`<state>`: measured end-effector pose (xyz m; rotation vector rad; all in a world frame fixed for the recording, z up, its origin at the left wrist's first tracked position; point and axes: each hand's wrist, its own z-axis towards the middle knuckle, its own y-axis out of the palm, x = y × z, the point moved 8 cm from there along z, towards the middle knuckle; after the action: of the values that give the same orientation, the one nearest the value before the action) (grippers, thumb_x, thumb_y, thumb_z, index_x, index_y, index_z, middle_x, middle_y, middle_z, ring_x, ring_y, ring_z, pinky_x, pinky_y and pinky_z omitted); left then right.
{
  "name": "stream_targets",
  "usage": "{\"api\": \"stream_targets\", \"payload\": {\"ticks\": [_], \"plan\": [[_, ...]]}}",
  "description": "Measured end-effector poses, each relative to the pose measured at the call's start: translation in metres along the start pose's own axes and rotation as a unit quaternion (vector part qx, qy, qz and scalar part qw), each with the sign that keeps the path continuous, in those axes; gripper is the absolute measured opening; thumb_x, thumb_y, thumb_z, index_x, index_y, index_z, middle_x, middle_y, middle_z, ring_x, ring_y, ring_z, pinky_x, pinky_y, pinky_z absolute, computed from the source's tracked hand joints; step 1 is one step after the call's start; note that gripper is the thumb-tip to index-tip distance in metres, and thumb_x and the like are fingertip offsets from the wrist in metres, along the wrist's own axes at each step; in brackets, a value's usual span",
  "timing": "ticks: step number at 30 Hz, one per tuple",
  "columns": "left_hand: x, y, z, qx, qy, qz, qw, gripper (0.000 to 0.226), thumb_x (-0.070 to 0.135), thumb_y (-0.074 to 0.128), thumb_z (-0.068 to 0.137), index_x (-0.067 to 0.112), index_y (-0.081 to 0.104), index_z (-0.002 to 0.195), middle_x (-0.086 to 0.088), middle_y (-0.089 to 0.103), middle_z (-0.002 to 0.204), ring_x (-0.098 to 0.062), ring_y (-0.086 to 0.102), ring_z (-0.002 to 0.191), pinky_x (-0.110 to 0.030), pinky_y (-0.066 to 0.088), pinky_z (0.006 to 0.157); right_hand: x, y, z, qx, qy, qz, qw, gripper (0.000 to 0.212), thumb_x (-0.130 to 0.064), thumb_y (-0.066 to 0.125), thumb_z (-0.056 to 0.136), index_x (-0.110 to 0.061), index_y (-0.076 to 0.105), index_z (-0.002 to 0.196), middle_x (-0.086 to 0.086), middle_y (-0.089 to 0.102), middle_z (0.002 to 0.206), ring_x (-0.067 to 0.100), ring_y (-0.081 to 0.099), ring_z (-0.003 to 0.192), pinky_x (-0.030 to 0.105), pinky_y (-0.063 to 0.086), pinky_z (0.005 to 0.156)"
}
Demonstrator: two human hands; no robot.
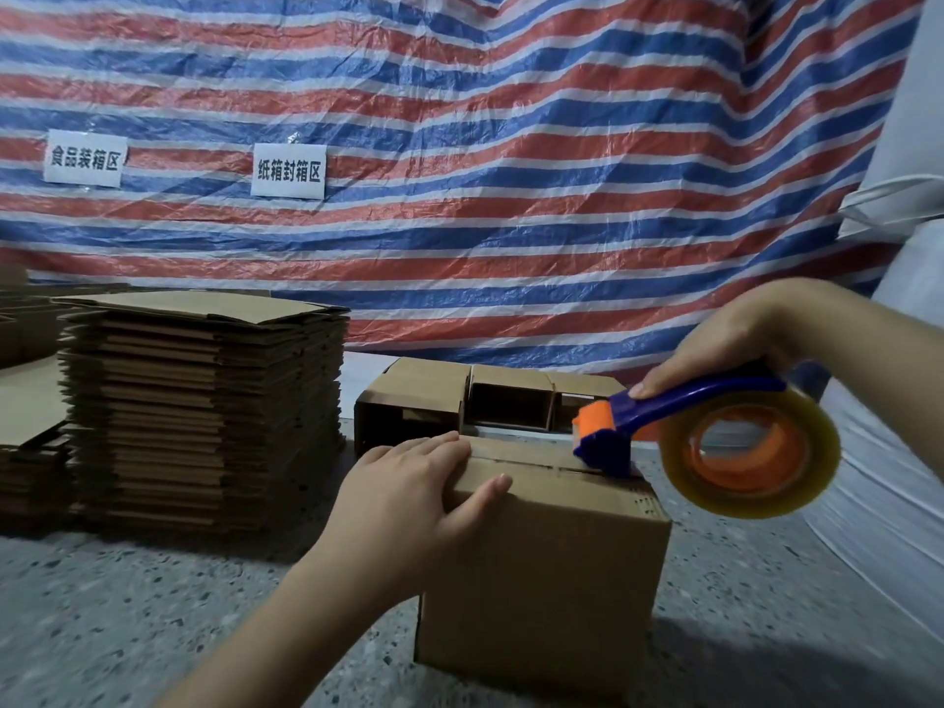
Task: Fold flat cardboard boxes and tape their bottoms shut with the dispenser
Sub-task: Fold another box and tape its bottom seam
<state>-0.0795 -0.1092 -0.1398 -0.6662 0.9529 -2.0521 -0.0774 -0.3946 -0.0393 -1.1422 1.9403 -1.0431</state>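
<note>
A folded brown cardboard box (541, 569) stands on the speckled floor with its closed flaps facing up. My left hand (408, 498) lies over the box's top left edge, fingers straight on the flaps and thumb down the near side. My right hand (725, 344) grips the blue handle of a tape dispenser (715, 426), which carries a roll of clear tape with an orange core. The dispenser's orange and blue head touches the flap seam at the box's far right corner. A tall stack of flat cardboard boxes (204, 406) stands to the left.
Behind the box lie several assembled boxes (490, 401) on their sides, openings toward me. A red, white and blue striped tarp (511, 171) with two paper signs hangs behind. White sacks (909, 452) bulge at the right. More flat cardboard (25, 426) lies far left.
</note>
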Motion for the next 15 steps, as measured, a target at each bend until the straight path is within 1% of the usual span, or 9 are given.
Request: {"api": "stream_targets", "payload": {"ticks": [3,6,7,8,9,11,12,13,15], "plan": [[0.006,-0.007,0.001,-0.008,0.017,0.031,0.999,0.079,0.077,0.005,0.084,0.037,0.056,0.130,0.018,0.058,0.134,-0.002,0.050,0.125,-0.026,0.034,0.104,-0.001,0.010,0.007,-0.020,0.003,-0.014,1.000,0.109,-0.079,0.087,0.030,-0.013,0.072,0.116,0.008,0.077,0.097,0.019,0.073,0.080,0.029,0.059,0.069],[0.019,-0.015,0.008,-0.044,0.033,0.099,0.994,0.072,0.074,0.001,0.084,0.033,0.058,0.100,0.014,0.063,0.102,-0.007,0.057,0.106,-0.031,0.037,0.096,-0.003,0.010,0.008,-0.017,-0.001,-0.016,1.000,0.112,-0.080,0.086,0.028,-0.014,0.072,0.117,0.007,0.077,0.097,0.017,0.073,0.080,0.029,0.058,0.069],[0.025,-0.015,0.012,-0.057,0.038,0.127,0.989,0.072,0.075,0.000,0.084,0.031,0.057,0.095,0.013,0.062,0.098,-0.009,0.057,0.104,-0.033,0.037,0.097,-0.003,0.009,0.008,-0.015,-0.002,-0.017,1.000,0.112,-0.080,0.086,0.029,-0.014,0.071,0.117,0.007,0.077,0.097,0.017,0.073,0.080,0.029,0.058,0.069],[0.032,-0.013,0.016,-0.068,0.043,0.145,0.986,0.075,0.077,0.001,0.084,0.029,0.058,0.097,0.009,0.063,0.102,-0.012,0.056,0.108,-0.036,0.035,0.100,-0.004,0.010,0.007,-0.016,-0.003,-0.018,1.000,0.111,-0.080,0.086,0.030,-0.014,0.071,0.118,0.006,0.077,0.097,0.017,0.073,0.079,0.029,0.058,0.069],[0.039,-0.010,0.019,-0.078,0.048,0.148,0.985,0.082,0.080,0.004,0.083,0.026,0.060,0.109,0.004,0.064,0.115,-0.015,0.054,0.118,-0.038,0.033,0.107,-0.004,0.011,0.007,-0.018,-0.003,-0.018,1.000,0.111,-0.080,0.086,0.031,-0.014,0.070,0.119,0.006,0.077,0.097,0.017,0.073,0.080,0.029,0.058,0.069],[0.055,-0.001,0.020,-0.109,0.065,0.116,0.985,0.093,0.084,0.013,0.083,0.020,0.046,0.141,-0.001,0.048,0.147,-0.018,0.039,0.139,-0.038,0.023,0.118,-0.003,0.012,0.007,-0.018,-0.004,-0.013,1.000,0.112,-0.079,0.086,0.031,-0.013,0.069,0.119,0.007,0.077,0.097,0.018,0.074,0.080,0.029,0.058,0.070],[0.062,0.004,0.019,-0.125,0.079,0.095,0.984,0.093,0.084,0.017,0.084,0.020,0.039,0.148,-0.002,0.039,0.155,-0.018,0.032,0.144,-0.036,0.020,0.119,-0.003,0.012,0.008,-0.016,-0.005,-0.010,1.000,0.112,-0.079,0.086,0.030,-0.013,0.069,0.119,0.007,0.077,0.098,0.018,0.074,0.081,0.029,0.058,0.070],[0.068,0.008,0.018,-0.133,0.095,0.086,0.983,0.090,0.082,0.020,0.085,0.020,0.037,0.148,-0.002,0.037,0.156,-0.017,0.030,0.144,-0.035,0.019,0.119,-0.002,0.012,0.008,-0.015,-0.008,-0.007,1.000,0.112,-0.079,0.086,0.029,-0.013,0.070,0.118,0.007,0.077,0.098,0.019,0.073,0.081,0.029,0.058,0.071],[0.073,0.013,0.016,-0.123,0.118,0.096,0.981,0.083,0.080,0.021,0.087,0.021,0.044,0.141,0.000,0.044,0.151,-0.016,0.035,0.141,-0.034,0.022,0.117,-0.002,0.013,0.009,-0.016,-0.012,-0.002,1.000,0.109,-0.079,0.086,0.032,-0.013,0.070,0.117,0.008,0.077,0.099,0.019,0.073,0.082,0.029,0.058,0.072]]}}
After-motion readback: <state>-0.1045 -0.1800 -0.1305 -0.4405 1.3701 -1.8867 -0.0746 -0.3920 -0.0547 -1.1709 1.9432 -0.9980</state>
